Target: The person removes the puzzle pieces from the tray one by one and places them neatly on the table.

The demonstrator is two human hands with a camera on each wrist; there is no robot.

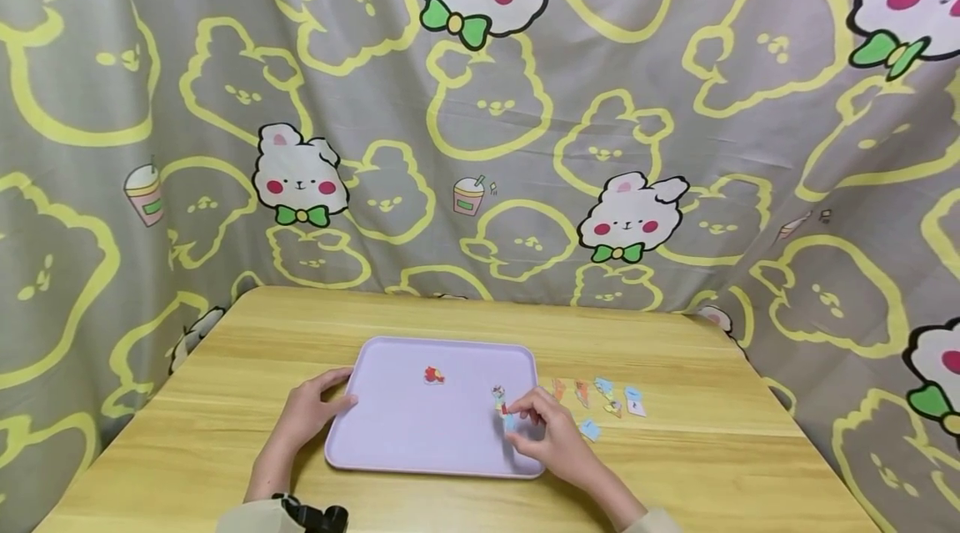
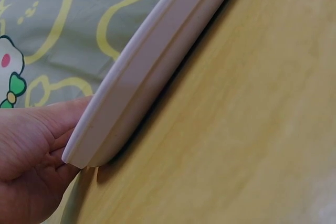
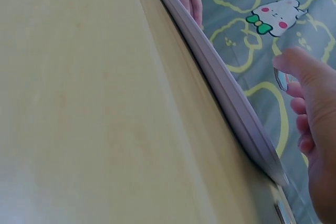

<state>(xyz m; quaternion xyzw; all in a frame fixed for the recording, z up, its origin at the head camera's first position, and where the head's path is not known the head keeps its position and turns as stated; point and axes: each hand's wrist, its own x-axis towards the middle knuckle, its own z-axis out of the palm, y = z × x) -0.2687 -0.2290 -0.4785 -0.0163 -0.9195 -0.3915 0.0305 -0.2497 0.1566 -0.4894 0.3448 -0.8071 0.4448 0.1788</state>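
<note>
A pale purple tray (image 1: pixel 420 433) lies on the wooden table, its left rim held by my left hand (image 1: pixel 307 412). In the left wrist view, the fingers of that hand (image 2: pixel 31 156) meet the tray's rim (image 2: pixel 131 72) at its corner. Over the tray's right side, my right hand (image 1: pixel 551 433) pinches a small, multicoloured flat puzzle-like piece (image 1: pixel 501 408) between thumb and forefinger. The right wrist view shows the piece (image 3: pixel 281 80) nearly edge-on at the fingertips. A small red cut-out piece (image 1: pixel 433 375) lies on the tray toward the back.
Right of the tray, several small flat pieces lie on the table, among them an orange one (image 1: pixel 582 393), a blue-and-white one (image 1: pixel 634 401) and a light blue one (image 1: pixel 589 430). A patterned curtain (image 1: pixel 495 183) surrounds the wooden table (image 1: pixel 712 466).
</note>
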